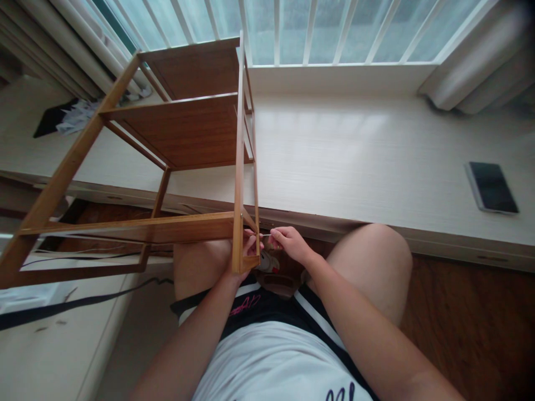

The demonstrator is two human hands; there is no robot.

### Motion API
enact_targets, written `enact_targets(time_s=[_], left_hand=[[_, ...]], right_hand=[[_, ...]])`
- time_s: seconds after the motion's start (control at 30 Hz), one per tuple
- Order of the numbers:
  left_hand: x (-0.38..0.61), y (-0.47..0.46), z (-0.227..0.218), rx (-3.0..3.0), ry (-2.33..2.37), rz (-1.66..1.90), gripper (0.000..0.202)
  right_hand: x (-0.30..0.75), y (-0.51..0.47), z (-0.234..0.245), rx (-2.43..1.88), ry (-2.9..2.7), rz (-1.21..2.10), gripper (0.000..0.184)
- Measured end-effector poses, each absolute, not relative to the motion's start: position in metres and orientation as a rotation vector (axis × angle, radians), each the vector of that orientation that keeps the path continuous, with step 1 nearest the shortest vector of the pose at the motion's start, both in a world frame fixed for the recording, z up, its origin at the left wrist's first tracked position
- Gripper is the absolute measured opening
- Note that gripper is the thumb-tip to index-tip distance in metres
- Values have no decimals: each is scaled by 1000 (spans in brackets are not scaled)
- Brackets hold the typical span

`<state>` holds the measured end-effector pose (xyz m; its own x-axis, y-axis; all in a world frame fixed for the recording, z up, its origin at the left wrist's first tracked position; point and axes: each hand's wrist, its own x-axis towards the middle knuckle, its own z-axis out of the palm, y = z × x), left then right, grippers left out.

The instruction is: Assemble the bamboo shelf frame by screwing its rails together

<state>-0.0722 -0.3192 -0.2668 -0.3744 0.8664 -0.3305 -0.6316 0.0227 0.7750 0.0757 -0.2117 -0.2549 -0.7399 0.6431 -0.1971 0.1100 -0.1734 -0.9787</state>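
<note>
A brown wooden shelf rack [167,225] with several boards rests tilted across the left half of the view, its lower right corner between my legs. My left hand [249,241] is at this corner, its fingers curled about the frame's end and partly hidden behind an upright. Just to the right, my right hand [289,243] is closed in a pinch on a thin metal rod [266,235]. The rod points left at the frame's narrow side bar; its tip is too small to make out, and so is its exact kind.
A pale window seat [334,150] runs ahead of me, with a phone [492,187] at its right. Crumpled white plastic [79,116] lies on a dark flat item at the left. A dark strap [104,298] crosses a white cabinet at lower left. Curtains [472,61] flank the barred window.
</note>
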Motion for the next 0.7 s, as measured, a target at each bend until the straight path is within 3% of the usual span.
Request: enact_targets(time_s=[0.4, 0.7], left_hand=[[-72, -319, -267, 280, 1108, 1627, 29], [-71, -318, -265, 272, 1112, 1628, 29]], right_hand=[[68, -214, -263, -977, -1355, 2388, 50], [73, -208, -261, -1069, -1394, 2253, 48]])
